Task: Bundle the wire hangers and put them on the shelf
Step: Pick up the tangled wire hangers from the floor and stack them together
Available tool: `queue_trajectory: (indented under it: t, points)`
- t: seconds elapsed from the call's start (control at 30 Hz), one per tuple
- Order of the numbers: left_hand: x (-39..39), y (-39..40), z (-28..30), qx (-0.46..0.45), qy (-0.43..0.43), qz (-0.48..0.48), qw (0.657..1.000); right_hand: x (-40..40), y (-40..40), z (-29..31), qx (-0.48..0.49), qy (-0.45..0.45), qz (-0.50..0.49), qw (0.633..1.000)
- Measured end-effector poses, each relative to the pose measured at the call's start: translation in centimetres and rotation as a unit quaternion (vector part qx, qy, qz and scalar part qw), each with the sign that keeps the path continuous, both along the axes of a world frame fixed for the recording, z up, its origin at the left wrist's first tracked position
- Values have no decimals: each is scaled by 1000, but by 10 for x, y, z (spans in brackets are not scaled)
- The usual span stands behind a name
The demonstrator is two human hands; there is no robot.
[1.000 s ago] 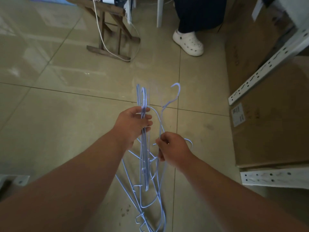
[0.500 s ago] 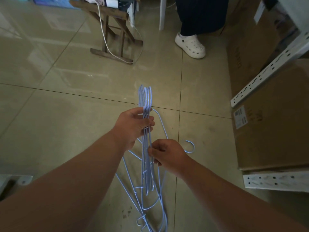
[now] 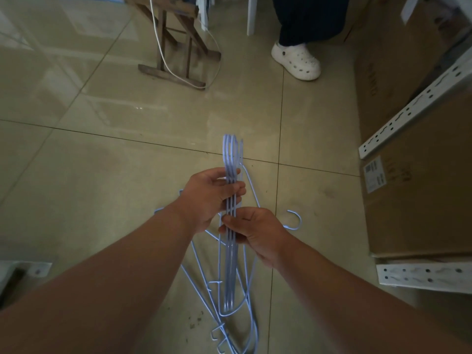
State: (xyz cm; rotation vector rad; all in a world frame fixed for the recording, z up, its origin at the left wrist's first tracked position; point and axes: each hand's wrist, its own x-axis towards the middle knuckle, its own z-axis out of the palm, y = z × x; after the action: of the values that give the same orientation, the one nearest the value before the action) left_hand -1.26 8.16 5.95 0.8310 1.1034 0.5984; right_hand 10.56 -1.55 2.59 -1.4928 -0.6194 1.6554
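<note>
The thin, light blue wire hangers (image 3: 231, 251) are bunched together in the air above the shiny tan floor tiles (image 3: 102, 175), held in front of the person. The left hand (image 3: 210, 196) has its fingers curled round the bunch just under the hooks. The right hand (image 3: 251, 232) sits right below it and pinches the same wires between thumb and fingers. A few more blue hangers lie loose on the floor underneath, and one hook (image 3: 295, 221) pokes out beside the right hand.

The hangers look very light, but springy and a bit slippery (thin wires like to slide and fan out). They may also snag on each other. I think the best place to hold them is the narrow neck under the hooks, squeezed tight, with the other hand lower down. The white metal shelf frame (image 3: 413, 108) stands off to the right, next to big brown cardboard boxes (image 3: 421, 200).
</note>
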Motion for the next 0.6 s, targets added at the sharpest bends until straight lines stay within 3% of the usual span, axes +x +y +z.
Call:
queue_trajectory:
  t: [0.17,0.27,0.37,0.5,0.6]
  points:
    - [-3,3,-5,2,1,12,1000,11,2,-11,-80,53,-49,994]
    - [-7,6,-6,-8,4,18,1000,24,-5,-37,-160,-11,-155,975]
    - [-12,7,-7,-14,10,22,1000,32,-20,-60,-218,-64,-181,957]
    - [-17,7,-12,-18,25,35,999,29,-27,-86,-267,-99,-175,943]
    - [-23,6,-17,-19,30,41,999,28,-27,-106,-270,-211,-106,933]
